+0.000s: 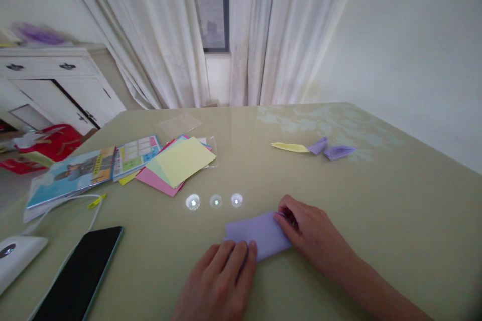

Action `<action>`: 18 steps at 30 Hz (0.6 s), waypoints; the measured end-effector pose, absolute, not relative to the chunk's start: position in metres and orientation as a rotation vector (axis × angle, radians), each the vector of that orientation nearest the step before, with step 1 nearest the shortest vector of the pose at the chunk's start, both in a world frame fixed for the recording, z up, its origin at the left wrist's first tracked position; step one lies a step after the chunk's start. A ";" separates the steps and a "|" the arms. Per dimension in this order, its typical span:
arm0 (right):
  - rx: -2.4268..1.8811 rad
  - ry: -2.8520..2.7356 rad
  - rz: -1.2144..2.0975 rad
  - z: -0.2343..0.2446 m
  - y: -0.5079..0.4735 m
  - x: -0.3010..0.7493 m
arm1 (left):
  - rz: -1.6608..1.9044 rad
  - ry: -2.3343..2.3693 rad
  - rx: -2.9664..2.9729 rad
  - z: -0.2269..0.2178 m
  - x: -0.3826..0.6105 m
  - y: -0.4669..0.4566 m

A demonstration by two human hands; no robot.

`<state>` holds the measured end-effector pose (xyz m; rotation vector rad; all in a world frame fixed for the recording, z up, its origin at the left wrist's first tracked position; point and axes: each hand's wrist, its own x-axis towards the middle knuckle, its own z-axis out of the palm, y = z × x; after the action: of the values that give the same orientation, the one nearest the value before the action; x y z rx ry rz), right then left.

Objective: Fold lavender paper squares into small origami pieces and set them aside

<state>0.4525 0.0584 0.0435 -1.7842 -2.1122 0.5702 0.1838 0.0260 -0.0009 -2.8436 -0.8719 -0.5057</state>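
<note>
A folded lilac sheet of paper [259, 233] lies flat on the olive-green table [376, 200] near its front edge. My left hand [220, 281] rests on the paper's near edge, fingers stretched out flat and pressing down. My right hand [311, 235] is at the paper's right end, fingers curled and pinching its top right corner. Farther back on the table lie a folded yellow paper piece [290, 147] and two folded purple pieces [331, 149].
A fanned stack of coloured paper sheets [176, 163] and booklets [75, 173] lie at the left. A dark tablet [81, 273], a white cable [71, 205] and a white device [17, 256] sit at the near left. Curtains, a window and a white cabinet [56, 85] stand behind.
</note>
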 end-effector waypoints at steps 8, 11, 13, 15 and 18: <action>-1.797 -2.043 0.699 0.046 0.058 0.454 | -0.523 -0.842 -2.712 -0.006 0.189 0.017; -1.794 -2.044 0.685 0.045 0.058 0.456 | -0.470 -0.811 -2.656 -0.005 0.190 0.015; -1.789 -2.040 0.687 0.045 0.057 0.456 | -0.480 -0.790 -2.625 -0.004 0.191 0.013; -1.792 -2.042 0.702 0.045 0.057 0.455 | -0.525 -0.810 -2.581 -0.003 0.193 0.010; -1.811 -2.061 0.713 0.047 0.057 0.453 | -0.615 -0.903 -2.510 -0.003 0.197 0.006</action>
<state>0.4534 0.0573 0.0471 -1.8107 -2.0610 0.7128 0.1971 0.0060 -0.0028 -2.5096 -0.9034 -0.6145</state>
